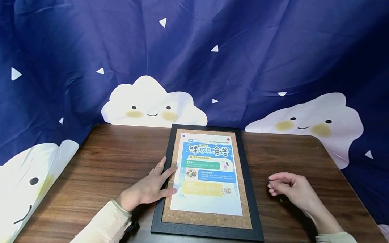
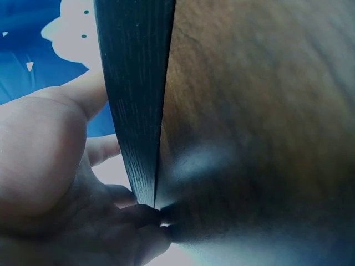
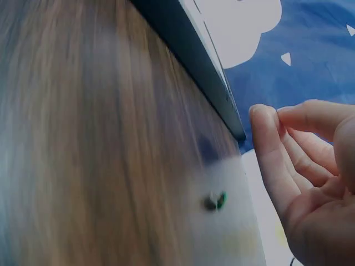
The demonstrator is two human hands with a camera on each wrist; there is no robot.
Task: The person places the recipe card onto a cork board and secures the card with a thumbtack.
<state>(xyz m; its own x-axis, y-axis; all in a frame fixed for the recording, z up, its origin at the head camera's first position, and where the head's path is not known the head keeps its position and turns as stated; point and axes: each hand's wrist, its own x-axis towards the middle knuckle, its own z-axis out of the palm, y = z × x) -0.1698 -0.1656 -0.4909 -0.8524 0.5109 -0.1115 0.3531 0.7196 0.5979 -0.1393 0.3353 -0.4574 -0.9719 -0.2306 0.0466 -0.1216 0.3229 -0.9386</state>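
Note:
A black-framed cork board (image 1: 206, 219) lies on the table with a printed poster (image 1: 207, 203) on it. A purple pushpin (image 1: 183, 136) and a red pushpin (image 1: 228, 139) mark the poster's top corners. My left hand (image 1: 150, 188) rests across the frame's left side with fingers spread, thumb and index finger reaching the poster's left edge. To the right of the board, my right hand (image 1: 290, 189) is held over the table, fingers bent. In the right wrist view its thumb and a fingertip (image 3: 263, 113) meet, and nothing shows between them.
Tiny items, one of them green (image 3: 222, 199), lie on the brown wooden table (image 1: 115, 150) near my right hand. Behind the table hangs a dark blue cloth (image 1: 191, 45) with smiling clouds. Each wrist wears a black strap.

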